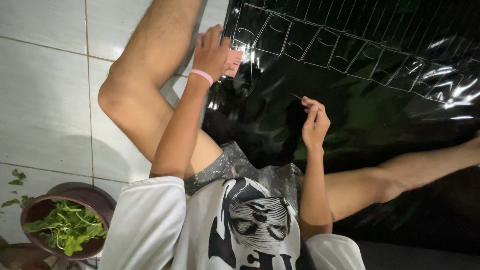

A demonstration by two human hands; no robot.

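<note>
Harsh frontal light thrown from the camera's side, white glare streaked across the glossy black sheet (350, 100); soft shadows cast on the pale floor tiles (45, 100); lower right corner left dim, focus kept fairly sharp

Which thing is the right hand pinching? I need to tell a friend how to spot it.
Find the shiny black sheet on the floor. Near its middle, the right hand pinches a thin pale stick, the only slim loose piece there.
</note>
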